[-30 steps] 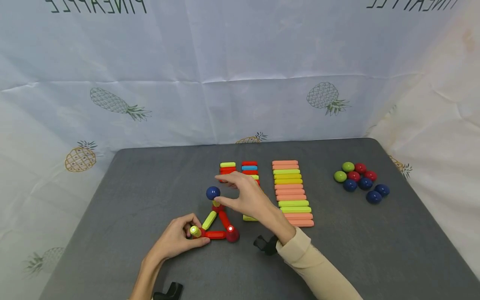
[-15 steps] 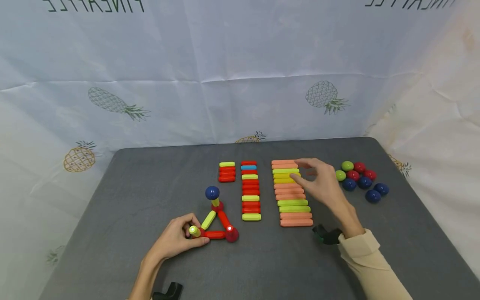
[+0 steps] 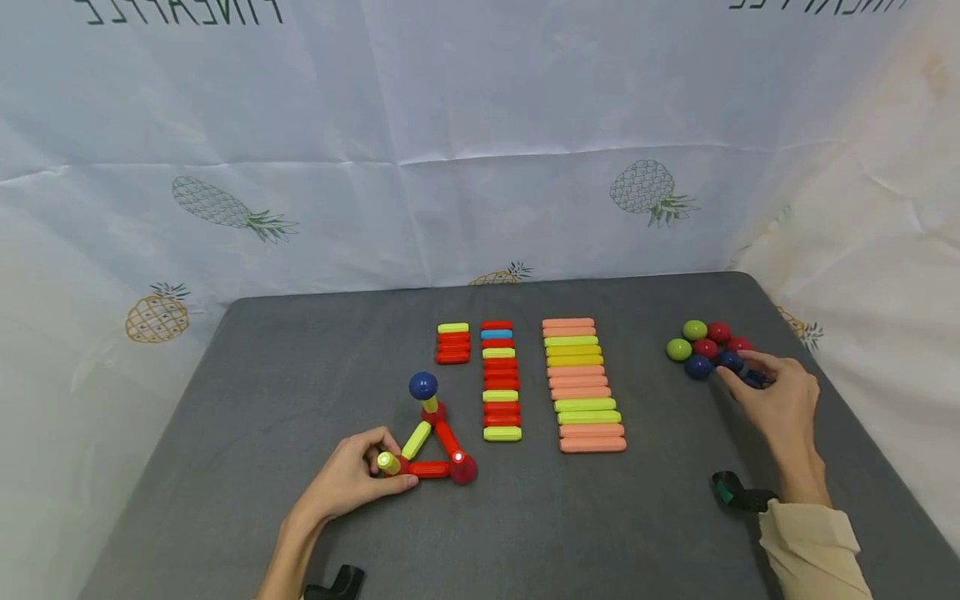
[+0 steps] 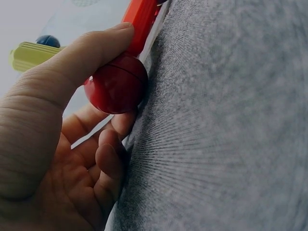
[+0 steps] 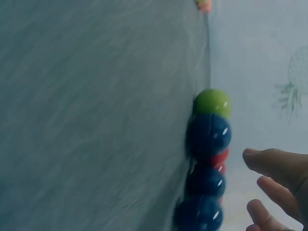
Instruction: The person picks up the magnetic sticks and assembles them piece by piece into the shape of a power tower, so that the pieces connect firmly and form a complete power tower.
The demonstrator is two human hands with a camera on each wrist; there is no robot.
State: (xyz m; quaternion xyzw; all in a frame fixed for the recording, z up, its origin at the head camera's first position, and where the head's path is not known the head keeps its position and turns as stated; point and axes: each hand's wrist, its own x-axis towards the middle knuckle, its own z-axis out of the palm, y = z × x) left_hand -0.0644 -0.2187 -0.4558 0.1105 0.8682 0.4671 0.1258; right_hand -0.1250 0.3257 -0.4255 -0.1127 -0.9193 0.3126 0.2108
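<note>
My left hand (image 3: 352,479) holds the near-left corner of a triangle of magnetic sticks and balls, thumb and fingers about a red ball (image 4: 118,89). A yellow-green stick (image 3: 387,463) stands up from that corner. Red sticks (image 3: 429,470) and a yellow-green stick (image 3: 417,439) form the sides. At the far corner, a blue ball (image 3: 423,385) tops a short upright stick. Another red ball (image 3: 464,472) marks the right corner. Over at the right, my right hand (image 3: 783,400) hovers with spread fingers close over the blue balls (image 5: 206,182), gripping none of them.
Short red, yellow-green and blue sticks lie in two columns (image 3: 501,384) mid-table. Beside them runs a column of longer salmon, yellow and green sticks (image 3: 581,382). Green balls (image 3: 678,350) and red balls (image 3: 705,349) cluster with the blue ones. A pineapple-print cloth (image 3: 480,217) hangs behind.
My right hand has left the blue ball at the triangle's far corner and swept right, past the long sticks, to the ball cluster. The left hand keeps its hold on the near-left corner.
</note>
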